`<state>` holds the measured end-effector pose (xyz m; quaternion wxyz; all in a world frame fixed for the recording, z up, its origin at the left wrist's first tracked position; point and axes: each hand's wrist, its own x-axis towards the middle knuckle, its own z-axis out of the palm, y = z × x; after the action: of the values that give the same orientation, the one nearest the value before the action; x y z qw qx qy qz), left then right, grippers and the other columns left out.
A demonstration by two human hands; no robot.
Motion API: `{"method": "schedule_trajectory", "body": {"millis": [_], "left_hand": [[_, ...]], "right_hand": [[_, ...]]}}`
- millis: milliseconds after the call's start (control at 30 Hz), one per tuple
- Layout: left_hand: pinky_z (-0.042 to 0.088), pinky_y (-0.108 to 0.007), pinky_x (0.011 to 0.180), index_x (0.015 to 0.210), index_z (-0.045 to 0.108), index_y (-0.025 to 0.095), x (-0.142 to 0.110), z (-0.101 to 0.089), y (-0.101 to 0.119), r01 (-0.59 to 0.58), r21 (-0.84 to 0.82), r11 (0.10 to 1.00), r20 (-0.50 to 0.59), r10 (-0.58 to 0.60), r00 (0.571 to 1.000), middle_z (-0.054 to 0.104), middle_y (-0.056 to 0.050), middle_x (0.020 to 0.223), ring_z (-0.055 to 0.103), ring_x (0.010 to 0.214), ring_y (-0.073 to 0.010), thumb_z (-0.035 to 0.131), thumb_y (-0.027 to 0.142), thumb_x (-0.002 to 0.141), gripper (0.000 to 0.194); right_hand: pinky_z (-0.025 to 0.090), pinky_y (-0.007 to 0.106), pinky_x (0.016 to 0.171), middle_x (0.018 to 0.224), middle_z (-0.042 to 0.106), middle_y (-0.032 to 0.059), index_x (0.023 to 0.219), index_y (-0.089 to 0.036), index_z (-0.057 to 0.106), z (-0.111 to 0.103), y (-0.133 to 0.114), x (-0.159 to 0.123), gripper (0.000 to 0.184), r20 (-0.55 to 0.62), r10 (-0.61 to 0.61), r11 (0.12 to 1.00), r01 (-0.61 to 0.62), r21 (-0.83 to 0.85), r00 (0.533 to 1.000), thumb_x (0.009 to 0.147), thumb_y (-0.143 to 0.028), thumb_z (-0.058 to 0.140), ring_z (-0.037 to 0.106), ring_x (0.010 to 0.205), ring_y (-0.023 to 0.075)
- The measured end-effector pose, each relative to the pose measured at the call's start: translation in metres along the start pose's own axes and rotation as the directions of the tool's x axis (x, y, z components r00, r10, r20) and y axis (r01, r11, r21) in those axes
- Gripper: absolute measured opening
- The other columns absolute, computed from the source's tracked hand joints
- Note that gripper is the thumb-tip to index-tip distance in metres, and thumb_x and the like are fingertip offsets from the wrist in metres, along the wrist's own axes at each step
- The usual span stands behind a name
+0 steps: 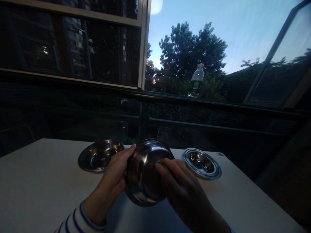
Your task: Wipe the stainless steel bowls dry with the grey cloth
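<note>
Stainless-steel bowl (145, 184): held up over the white counter (36, 181), tilted, between both hands, its rounded outer side toward the person.
Left hand (116, 168): grasping the bowl at its left edge, thumb near the top; the other fingers are mostly hidden.
Right hand (179, 181): fingers bent, tips against the bowl's outer side; whether they pinch anything cannot be told.
Wide metal basin (100, 156): on the counter, beyond the left hand.
Broad-rimmed metal dish (201, 163): on the counter, beyond the right hand.
</note>
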<state>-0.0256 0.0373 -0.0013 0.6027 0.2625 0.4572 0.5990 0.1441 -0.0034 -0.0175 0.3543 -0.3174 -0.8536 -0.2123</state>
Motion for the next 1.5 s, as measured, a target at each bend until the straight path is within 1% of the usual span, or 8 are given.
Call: {"method": "schedule_trajectory", "body": {"millis": [133,333,500,733,933,1167,1400,1500], "left_hand": [[0.048,-0.025,0.045,0.065,0.062,0.015,0.002,-0.001,0.001,-0.021,-0.012,1.000,-0.013,0.021,1.000,0.063,0.000,0.051,0.059,0.044,-0.0139,0.058,0.020,0.078,0.014],[0.048,-0.025,0.044,0.065,0.062,0.013,0.000,-0.001,0.000,-0.006,0.015,1.000,0.012,0.006,1.000,0.064,-0.002,0.052,0.061,0.045,-0.0151,0.059,0.020,0.077,0.014],[0.049,-0.025,0.043,0.066,0.061,0.014,0.003,-0.001,0.005,-0.018,-0.042,0.999,-0.053,0.016,0.998,0.063,-0.001,0.051,0.060,0.043,-0.0145,0.055,0.018,0.080,0.016],[0.048,-0.025,0.039,0.065,0.061,0.014,-0.001,0.000,0.006,-0.003,-0.058,0.998,-0.017,0.002,1.000,0.064,-0.002,0.051,0.061,0.042,-0.0153,0.054,0.017,0.080,0.017],[0.050,-0.026,0.041,0.071,0.062,0.014,0.004,-0.006,0.015,-0.023,-0.098,0.995,-0.050,0.019,0.999,0.064,-0.001,0.051,0.061,0.042,-0.0156,0.054,0.020,0.080,0.014],[0.047,-0.023,0.039,0.064,0.061,0.013,-0.003,0.003,0.001,-0.005,-0.044,0.999,-0.027,0.004,1.000,0.064,-0.001,0.051,0.060,0.042,-0.0139,0.055,0.018,0.079,0.017],[0.049,-0.025,0.042,0.064,0.061,0.015,-0.003,0.002,0.000,0.006,-0.021,1.000,-0.024,-0.006,1.000,0.064,0.001,0.052,0.060,0.043,-0.0135,0.058,0.019,0.078,0.015],[0.049,-0.025,0.041,0.064,0.062,0.015,-0.001,0.000,-0.001,-0.007,-0.009,1.000,-0.007,0.007,1.000,0.065,0.000,0.053,0.061,0.044,-0.0146,0.057,0.020,0.079,0.016]], "right_hand": [[0.049,0.032,0.064,0.098,0.059,0.0105,0.105,-0.011,0.057,0.003,-0.003,-0.003,0.025,0.122,-0.059,0.995,0.048,0.091,0.991,0.087,-0.007,0.041,0.051,0.079,0.0192],[0.049,0.034,0.069,0.102,0.058,0.0124,0.109,-0.009,0.055,0.000,-0.002,0.000,0.025,0.003,-0.030,0.997,0.029,0.066,1.000,0.088,-0.007,0.042,0.051,0.083,0.0202],[0.048,0.030,0.062,0.096,0.059,0.0090,0.101,-0.011,0.058,-0.001,-0.001,-0.001,0.022,0.133,-0.082,0.990,0.066,0.126,0.988,0.087,-0.007,0.042,0.050,0.077,0.0178],[0.047,0.033,0.070,0.103,0.057,0.0107,0.109,-0.010,0.054,0.000,-0.004,-0.002,0.023,0.093,-0.089,0.989,0.076,0.130,0.992,0.088,-0.010,0.044,0.049,0.085,0.0193],[0.046,0.030,0.065,0.101,0.056,0.0093,0.106,-0.013,0.055,-0.006,0.002,-0.002,0.024,0.168,-0.066,0.992,0.046,0.120,0.983,0.087,-0.006,0.043,0.049,0.081,0.0175],[0.045,0.031,0.065,0.097,0.055,0.0087,0.106,-0.013,0.055,-0.003,-0.007,0.000,0.022,0.135,-0.068,0.984,0.045,0.170,0.989,0.089,-0.010,0.041,0.048,0.078,0.0173],[0.047,0.034,0.069,0.103,0.055,0.0140,0.108,-0.011,0.056,-0.008,0.013,0.000,0.024,0.024,0.080,0.997,-0.080,0.017,0.997,0.088,-0.009,0.043,0.050,0.088,0.0218],[0.048,0.035,0.069,0.101,0.056,0.0146,0.106,-0.009,0.057,-0.006,0.010,0.001,0.024,0.021,0.068,0.997,-0.069,0.018,0.997,0.088,-0.008,0.040,0.051,0.087,0.0216]]}}
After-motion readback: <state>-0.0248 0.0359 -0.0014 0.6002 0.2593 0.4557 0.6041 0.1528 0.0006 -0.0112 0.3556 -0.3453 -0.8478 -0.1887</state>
